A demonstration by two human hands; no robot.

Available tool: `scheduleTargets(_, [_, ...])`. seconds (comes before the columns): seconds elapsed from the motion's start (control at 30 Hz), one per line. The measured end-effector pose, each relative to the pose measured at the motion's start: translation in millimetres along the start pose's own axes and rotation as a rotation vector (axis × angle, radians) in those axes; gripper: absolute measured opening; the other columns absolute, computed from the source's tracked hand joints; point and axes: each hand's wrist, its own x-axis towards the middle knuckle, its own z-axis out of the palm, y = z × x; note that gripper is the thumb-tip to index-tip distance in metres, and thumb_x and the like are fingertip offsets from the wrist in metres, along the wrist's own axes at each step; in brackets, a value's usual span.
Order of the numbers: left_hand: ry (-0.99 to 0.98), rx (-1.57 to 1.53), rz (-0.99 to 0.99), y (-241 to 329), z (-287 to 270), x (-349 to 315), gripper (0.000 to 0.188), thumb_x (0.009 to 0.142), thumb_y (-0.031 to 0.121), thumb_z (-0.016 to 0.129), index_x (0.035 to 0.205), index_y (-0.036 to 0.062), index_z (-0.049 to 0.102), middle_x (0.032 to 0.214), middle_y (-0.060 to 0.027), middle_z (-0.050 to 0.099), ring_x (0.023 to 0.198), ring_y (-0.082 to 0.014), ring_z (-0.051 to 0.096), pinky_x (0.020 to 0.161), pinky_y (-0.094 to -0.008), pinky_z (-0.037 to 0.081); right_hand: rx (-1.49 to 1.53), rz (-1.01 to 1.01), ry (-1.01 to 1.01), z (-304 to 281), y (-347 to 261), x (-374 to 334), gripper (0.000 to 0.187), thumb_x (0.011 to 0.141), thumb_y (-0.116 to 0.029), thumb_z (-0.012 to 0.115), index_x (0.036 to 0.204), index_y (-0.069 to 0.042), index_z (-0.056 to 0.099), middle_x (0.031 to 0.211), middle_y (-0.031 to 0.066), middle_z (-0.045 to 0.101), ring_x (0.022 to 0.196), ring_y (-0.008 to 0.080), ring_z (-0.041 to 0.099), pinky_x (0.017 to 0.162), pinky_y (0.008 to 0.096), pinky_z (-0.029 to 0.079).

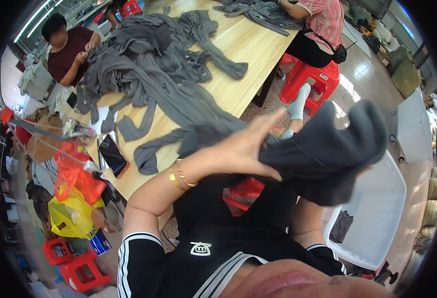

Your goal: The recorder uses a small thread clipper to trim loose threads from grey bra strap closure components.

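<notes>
A dark grey garment (327, 154), folded and blurred by motion, hangs in the air to the right of the table. My left hand (245, 149) is at its left edge with thumb and fingers spread wide; the cloth shows in the gap between them. My right forearm (307, 218) rises behind the garment, which appears to be held up by my right hand. Cloth covers nearly all of that hand, so its fingers are hidden. Left of my hands, a heap of grey garments (144, 59) covers much of the wooden table (233, 94), with sleeves trailing toward me.
A white plastic bin (377, 218) with dark cloth inside stands at my right. A phone (113, 155) lies on the table's left edge. One person (64, 54) sits across the table, another (322, 30) on a red stool (310, 82). Bags (74, 216) hang at left.
</notes>
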Motion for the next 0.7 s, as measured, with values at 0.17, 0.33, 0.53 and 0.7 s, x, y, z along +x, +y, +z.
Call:
scheduleTargets(0.17, [-0.381, -0.227, 0.037, -5.5, 77.5, 32.0, 0.101, 0.069, 0.030, 0.091, 0.145, -0.0026, 0.034, 0.133, -0.0203, 0.055, 0.118, -0.0313, 0.059, 0.098, -0.0399, 0.048, 0.452, 0.335, -0.080, -20.7, -36.0, 31.9, 0.052, 0.096, -0.031, 0.063, 0.137, -0.003, 0.048, 0.126, 0.0143, 0.057, 0.110, 0.0230, 0.060, 0.095, 0.0375, 0.050])
scheduleTargets(0.33, [-0.440, -0.891, -0.602, 18.1, 91.5, 19.5, 0.054, 0.085, 0.019, 0.077, 0.130, -0.0013, 0.055, 0.124, -0.0104, 0.064, 0.114, -0.0160, 0.059, 0.101, -0.0311, 0.045, 0.737, 0.691, -0.248, -57.3, -14.3, 44.9, 0.038, 0.097, -0.030, 0.062, 0.124, -0.004, 0.054, 0.100, 0.0080, 0.063, 0.079, 0.0129, 0.061, 0.066, 0.0261, 0.051])
scheduleTargets(0.53, [-0.364, -0.489, -0.957, 29.7, 12.2, 42.9, 0.067, 0.083, 0.026, 0.077, 0.137, -0.0040, 0.050, 0.127, -0.0118, 0.063, 0.112, -0.0186, 0.060, 0.100, -0.0317, 0.046, 0.353, 1.462, -0.404, -148.1, 114.2, -84.6, 0.025, 0.095, -0.026, 0.066, 0.084, -0.015, 0.047, 0.063, -0.0055, 0.045, 0.044, 0.0029, 0.036, 0.036, 0.0192, 0.023])
scheduleTargets(0.7, [-0.070, -0.065, -0.817, -93.8, -192.2, 210.2, 0.048, 0.090, 0.039, 0.064, 0.119, 0.0004, 0.064, 0.108, -0.0104, 0.069, 0.100, -0.0166, 0.064, 0.091, -0.0292, 0.048, 0.395, 1.518, -0.786, -164.9, 84.0, -122.8, 0.032, 0.098, -0.020, 0.059, 0.124, -0.003, 0.057, 0.064, -0.0069, 0.041, 0.047, 0.0003, 0.032, 0.039, 0.0160, 0.023])
